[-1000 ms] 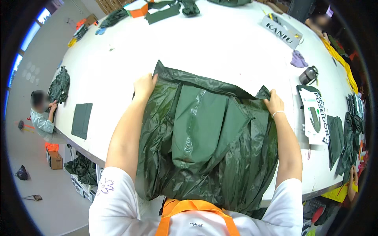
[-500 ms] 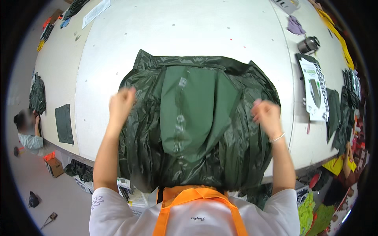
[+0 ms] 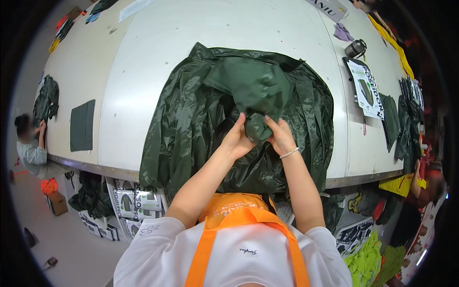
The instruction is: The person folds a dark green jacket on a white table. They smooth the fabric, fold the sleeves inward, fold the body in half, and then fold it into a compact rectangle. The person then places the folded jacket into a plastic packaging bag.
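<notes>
A shiny dark green rain jacket (image 3: pixel 181 119) lies spread on the white table in front of me, its lower part reaching the near edge. At its middle sits a matte green hood (image 3: pixel 248 81), bunched up toward me. My left hand (image 3: pixel 237 137) pinches the hood's gathered end from the left, thumb on top. From the right, my right hand (image 3: pixel 281 137) grips the same gathered end, thumb up and a bracelet on the wrist. The fingertips under the cloth are partly hidden.
Right of the jacket lie a printed package (image 3: pixel 366 91), a dark flask (image 3: pixel 355 49) and a purple cloth (image 3: pixel 343 32). A folded dark green piece (image 3: pixel 82 125) lies at left, near a co-worker (image 3: pixel 31 138) handling dark cloth. Packed goods (image 3: pixel 136 203) stand below the table edge.
Both hands have come inward from the jacket's sides and taken hold of the hood. The hood, flat before, is now bunched and pulled up between them.
</notes>
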A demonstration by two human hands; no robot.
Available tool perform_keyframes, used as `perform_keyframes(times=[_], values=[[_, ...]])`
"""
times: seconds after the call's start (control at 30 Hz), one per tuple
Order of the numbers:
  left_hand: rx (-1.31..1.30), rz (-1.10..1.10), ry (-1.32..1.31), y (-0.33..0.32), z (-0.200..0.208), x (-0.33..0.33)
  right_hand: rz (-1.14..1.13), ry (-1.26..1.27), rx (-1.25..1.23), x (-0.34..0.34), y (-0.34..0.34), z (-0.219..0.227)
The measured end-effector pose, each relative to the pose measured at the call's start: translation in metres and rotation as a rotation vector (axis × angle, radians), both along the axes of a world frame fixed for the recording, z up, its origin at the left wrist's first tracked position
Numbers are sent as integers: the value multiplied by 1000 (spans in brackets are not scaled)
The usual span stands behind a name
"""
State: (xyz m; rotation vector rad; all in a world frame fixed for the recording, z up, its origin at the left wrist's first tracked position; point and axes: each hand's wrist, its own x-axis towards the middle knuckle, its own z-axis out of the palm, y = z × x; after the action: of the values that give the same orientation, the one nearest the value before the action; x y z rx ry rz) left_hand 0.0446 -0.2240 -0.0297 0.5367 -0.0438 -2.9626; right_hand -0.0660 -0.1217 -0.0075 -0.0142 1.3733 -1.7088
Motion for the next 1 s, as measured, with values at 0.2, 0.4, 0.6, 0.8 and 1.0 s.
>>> perform_keyframes(times=[0.2, 0.4, 0.6, 0.8, 1.0], values=[[-499, 339, -508, 4, 16, -18, -128, 284, 229, -29, 23, 10], [-499, 371, -725, 20, 6, -2, -66, 1417, 197, -13, 17, 27], [-992, 515, -559, 27, 35, -17, 1018, 719, 274, -54, -56, -3], [-1334, 416, -357, 34, 96, -23, 1256, 604, 186, -84, -104, -127], [-1380, 395, -626, -51, 10, 59, 156, 970, 42, -93, -37, -6]])
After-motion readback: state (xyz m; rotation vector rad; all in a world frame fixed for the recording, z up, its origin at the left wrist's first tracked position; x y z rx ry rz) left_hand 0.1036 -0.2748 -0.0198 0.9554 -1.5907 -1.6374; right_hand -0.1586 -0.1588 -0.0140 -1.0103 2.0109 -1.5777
